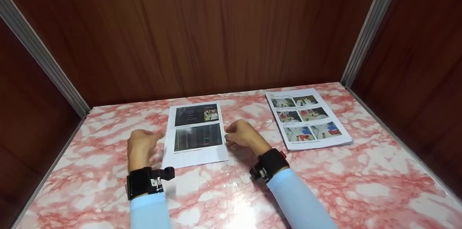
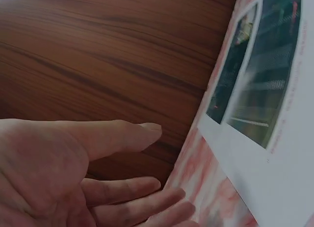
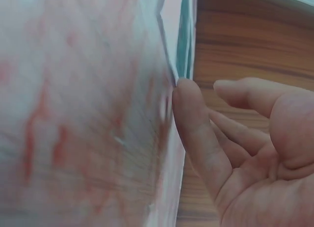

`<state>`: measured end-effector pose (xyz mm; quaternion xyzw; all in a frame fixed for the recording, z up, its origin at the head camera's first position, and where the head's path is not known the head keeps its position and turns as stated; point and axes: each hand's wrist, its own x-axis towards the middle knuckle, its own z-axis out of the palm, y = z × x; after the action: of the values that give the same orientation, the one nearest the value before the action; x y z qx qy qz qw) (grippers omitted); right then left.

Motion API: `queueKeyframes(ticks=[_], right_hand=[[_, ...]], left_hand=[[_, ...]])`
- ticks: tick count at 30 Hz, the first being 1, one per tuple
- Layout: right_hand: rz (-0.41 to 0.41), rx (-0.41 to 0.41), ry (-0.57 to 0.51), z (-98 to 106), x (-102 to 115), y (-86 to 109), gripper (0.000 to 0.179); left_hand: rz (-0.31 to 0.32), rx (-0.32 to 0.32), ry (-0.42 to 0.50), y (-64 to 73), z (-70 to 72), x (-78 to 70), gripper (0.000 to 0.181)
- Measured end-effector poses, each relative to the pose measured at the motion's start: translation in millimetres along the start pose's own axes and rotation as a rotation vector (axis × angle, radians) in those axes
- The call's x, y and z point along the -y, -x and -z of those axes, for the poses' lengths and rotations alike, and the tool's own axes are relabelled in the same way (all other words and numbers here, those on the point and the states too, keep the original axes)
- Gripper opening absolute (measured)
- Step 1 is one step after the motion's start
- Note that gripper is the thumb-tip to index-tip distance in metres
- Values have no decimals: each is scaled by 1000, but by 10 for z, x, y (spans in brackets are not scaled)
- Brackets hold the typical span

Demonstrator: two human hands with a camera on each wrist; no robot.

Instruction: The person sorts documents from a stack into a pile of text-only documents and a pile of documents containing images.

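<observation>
A printed sheet of paper (image 1: pixel 202 157) with two dark pictures lies on the table between my hands; whether other sheets lie under it, I cannot tell. Just off its left edge is my left hand (image 1: pixel 140 146), thumb and fingers apart with nothing between them, as the left wrist view also shows. At the right edge is my right hand (image 1: pixel 244 135). In the right wrist view one fingertip (image 3: pixel 189 97) meets the paper's edge (image 3: pixel 170 26), while the thumb stays apart from it.
To the right lies a stack of printed pages (image 1: pixel 305 145) with several colour photos. The table (image 1: pixel 364 189) has a red and white marbled top. Brown wood-grain panels (image 1: pixel 202 41) rise at the back and both sides, with metal posts (image 1: pixel 371 27) in the corners.
</observation>
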<state>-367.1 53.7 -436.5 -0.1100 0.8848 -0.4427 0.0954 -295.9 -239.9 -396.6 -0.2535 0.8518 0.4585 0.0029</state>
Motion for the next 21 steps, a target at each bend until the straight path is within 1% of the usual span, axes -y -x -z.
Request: queueKeyframes(ticks=[2,4,7,11,14,16,18,21], right_hand=[[-10,5,-5,34,24,18,23],[-15,8,-12,70,47,34,22],[-15,13,-36,133,80,59,21],[21,17,-43,223,120,85,22],[53,6,-44,338,132,105,23],[79,-10,-54,450,124,125,21],[109,-24,-66,608,142,191,20],[143,-47,-119,911,65,257,20]], left_hand=[[-52,-8,-22,7,11,-26,56],[-86,-9,-38,6,-3,-42,54],[-94,5,-1,10,-40,-70,53],[-87,3,54,33,-67,-146,50],[-119,2,121,63,-126,-249,45],[-168,-8,138,82,-189,-327,41],[-245,-32,146,107,-277,-405,38],[-333,-91,162,187,-483,-554,29]])
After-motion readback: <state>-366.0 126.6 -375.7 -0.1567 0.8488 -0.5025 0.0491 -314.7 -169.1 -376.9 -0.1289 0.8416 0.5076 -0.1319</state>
